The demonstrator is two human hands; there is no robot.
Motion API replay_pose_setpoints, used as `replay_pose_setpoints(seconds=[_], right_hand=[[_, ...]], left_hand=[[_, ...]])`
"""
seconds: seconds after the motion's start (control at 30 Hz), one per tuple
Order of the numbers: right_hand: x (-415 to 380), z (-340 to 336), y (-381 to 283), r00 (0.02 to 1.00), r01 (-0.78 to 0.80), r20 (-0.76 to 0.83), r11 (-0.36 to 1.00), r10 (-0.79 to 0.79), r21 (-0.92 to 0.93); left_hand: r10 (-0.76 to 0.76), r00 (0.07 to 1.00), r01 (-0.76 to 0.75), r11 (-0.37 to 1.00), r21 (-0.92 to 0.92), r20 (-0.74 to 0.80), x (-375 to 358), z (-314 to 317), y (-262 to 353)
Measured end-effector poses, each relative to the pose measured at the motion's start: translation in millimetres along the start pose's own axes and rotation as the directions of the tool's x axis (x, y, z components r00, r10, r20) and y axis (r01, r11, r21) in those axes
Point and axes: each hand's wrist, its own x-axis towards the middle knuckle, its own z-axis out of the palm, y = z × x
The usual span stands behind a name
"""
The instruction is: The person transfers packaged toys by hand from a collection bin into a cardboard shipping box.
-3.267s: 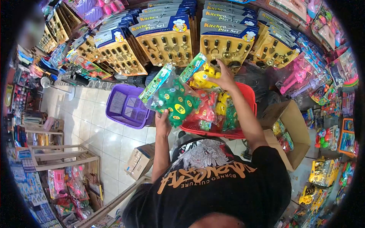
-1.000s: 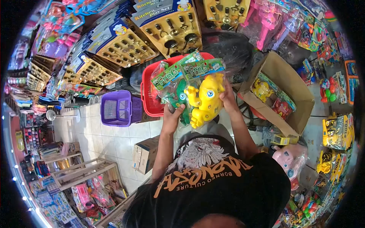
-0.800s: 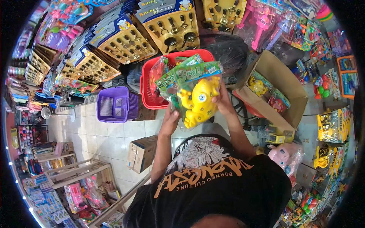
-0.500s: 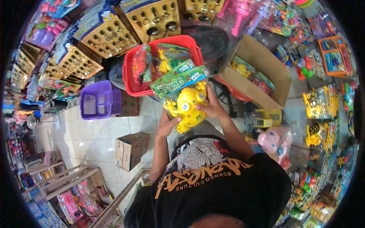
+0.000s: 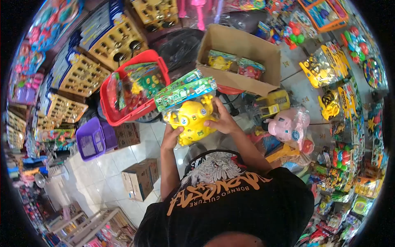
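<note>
A yellow frog toy [image 5: 193, 119] in clear plastic with a green "Frog" header card [image 5: 187, 94] is held between both hands in front of the body. My left hand [image 5: 170, 136] grips its left lower side, thumb on the toy's front. My right hand [image 5: 225, 119] wraps round its right side, thumb pressed on the front. Behind the card, a second green header card shows. Just beyond, a red basket [image 5: 106, 101] holds more packaged toys. A cardboard box [image 5: 263, 61] at the upper right contains a yellow packaged toy [image 5: 220, 61] and a red one [image 5: 250, 69].
A purple basket [image 5: 91, 140] and a closed carton [image 5: 140, 179] stand on the tiled floor at the left. Carded gold toy sets [image 5: 117, 43] line the upper left. A pink packaged toy [image 5: 288, 124] and a yellow toy vehicle [image 5: 272, 105] lie at the right.
The view has turned, so the red basket and cardboard box appear farther left. Both hands still hold the yellow frog toy, now slightly lower and more to the left in view.
</note>
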Motion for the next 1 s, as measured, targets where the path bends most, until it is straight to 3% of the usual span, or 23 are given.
replay_pose_setpoints(seconds=[0.07, 0.13, 0.17, 0.3, 0.4, 0.43, 0.53, 0.57, 0.7, 0.77, 0.8, 0.87, 1.0], right_hand=[[-8.8, -22.8, 0.6, 0.998, 0.011, -0.065, 0.999, -0.008, 0.043], [-14.3, -50.3, 2.6, 0.992, 0.048, -0.110, 0.991, -0.063, -0.126], [-20.0, -62.0, -3.3, 0.978, 0.063, -0.196, 0.998, -0.068, -0.032], [-49.0, -132.2, 2.7, 0.916, -0.025, -0.402, 0.997, -0.006, -0.073], [-65.0, -179.1, -14.6, 0.887, 0.007, -0.462, 1.000, -0.014, -0.016], [-68.2, -198.0, -1.1, 0.862, -0.024, -0.500, 0.976, -0.090, -0.217], [-83.2, -232.7, -7.8, 0.844, 0.003, -0.532, 0.993, -0.068, -0.122], [-87.0, -244.7, 1.5, 0.834, -0.048, -0.547, 0.977, -0.074, -0.206], [-87.9, -253.9, -11.0, 0.829, -0.041, -0.554, 0.981, -0.072, -0.189], [-81.0, -254.7, -11.5, 0.853, 0.088, -0.519, 0.995, -0.051, 0.047], [-77.1, -256.3, -13.1, 0.856, 0.088, -0.514, 0.995, -0.048, 0.053], [-71.9, -258.6, -16.1, 0.842, 0.025, -0.540, 0.999, 0.005, 0.047], [-47.0, -274.7, -16.6, 0.819, 0.100, -0.569, 0.995, -0.070, 0.022]], left_hand=[[-0.031, 0.999, 0.032, 0.997, -0.077, 0.026, 13.6, 13.4, -4.6], [-0.054, 0.996, 0.056, 0.998, -0.034, 0.066, 34.2, 32.4, -15.1], [-0.062, 0.993, 0.061, 0.998, 0.014, 0.097, 46.0, 45.3, -19.0], [-0.104, 0.979, 0.070, 0.978, 0.195, 0.173, 92.4, 109.5, -39.6], [-0.136, 0.963, 0.076, 0.965, 0.251, 0.233, 128.1, 151.8, -63.6], [-0.134, 0.963, 0.070, 0.962, 0.262, 0.235, 137.2, 167.4, -69.5], [-0.146, 0.955, 0.058, 0.945, 0.321, 0.258, 152.3, 204.7, -77.0], [-0.152, 0.950, 0.044, 0.931, 0.363, 0.273, 156.2, 215.5, -77.5], [-0.209, 0.942, 0.104, 0.925, 0.367, 0.262, 166.4, 243.9, -76.9], [-0.245, 0.939, 0.138, 0.911, 0.389, 0.240, 175.2, 239.8, -87.0], [-0.244, 0.941, 0.139, 0.910, 0.392, 0.233, 177.2, 243.2, -86.7], [-0.029, 0.979, -0.054, 0.917, 0.395, 0.200, 179.0, 249.8, -85.7], [0.014, 0.986, -0.082, 0.908, 0.411, 0.166, 200.3, 262.3, -75.0]])
